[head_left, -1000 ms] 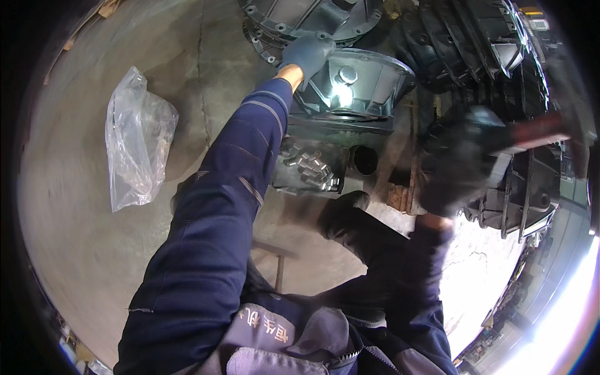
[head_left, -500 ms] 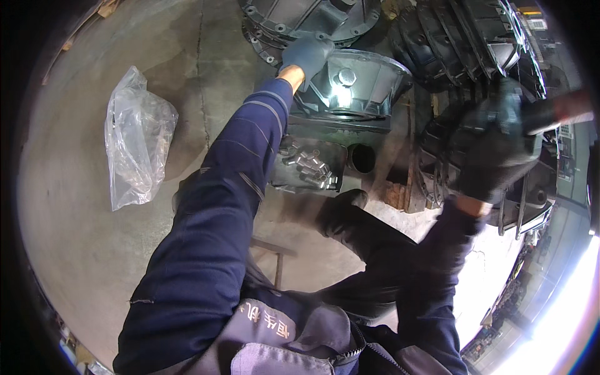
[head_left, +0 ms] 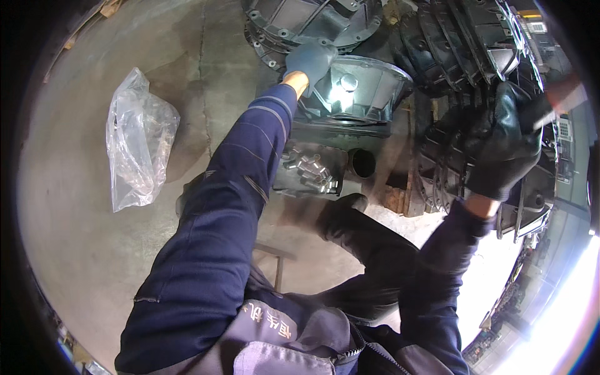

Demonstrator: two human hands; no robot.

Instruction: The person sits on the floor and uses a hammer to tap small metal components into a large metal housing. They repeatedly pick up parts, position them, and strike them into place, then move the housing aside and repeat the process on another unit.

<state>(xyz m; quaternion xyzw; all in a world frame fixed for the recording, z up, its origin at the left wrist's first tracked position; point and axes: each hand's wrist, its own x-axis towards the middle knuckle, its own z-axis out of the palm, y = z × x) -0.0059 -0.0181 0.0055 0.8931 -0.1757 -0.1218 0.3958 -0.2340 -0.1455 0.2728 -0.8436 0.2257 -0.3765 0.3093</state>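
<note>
My left hand (head_left: 310, 63), in a grey glove, is closed at the upper left rim of a bell-shaped dark metal housing (head_left: 375, 84). Its fingertips are partly hidden. A round bolt-like head (head_left: 348, 82) shines inside that housing under a bright spot of light. Out to the right, my right hand (head_left: 507, 147) wears a black glove and is wrapped round a thick bar-shaped tool (head_left: 536, 114). The tool is dark near the hand and reddish at its far end, where motion blurs it; its exact kind does not show.
A shallow tray (head_left: 287, 181) of short metal sleeves sits below the housing, beside a dark round tube (head_left: 361, 163). Ribbed castings (head_left: 437, 44) are stacked at right near a wooden pallet (head_left: 396, 199). Another flanged casting (head_left: 300, 25) lies behind. A clear plastic bag (head_left: 139, 144) rests on the floor left.
The tool in my right hand has tilted, its reddish end now higher. My right hand sits slightly lower and is less blurred. My left hand stays at the housing's rim.
</note>
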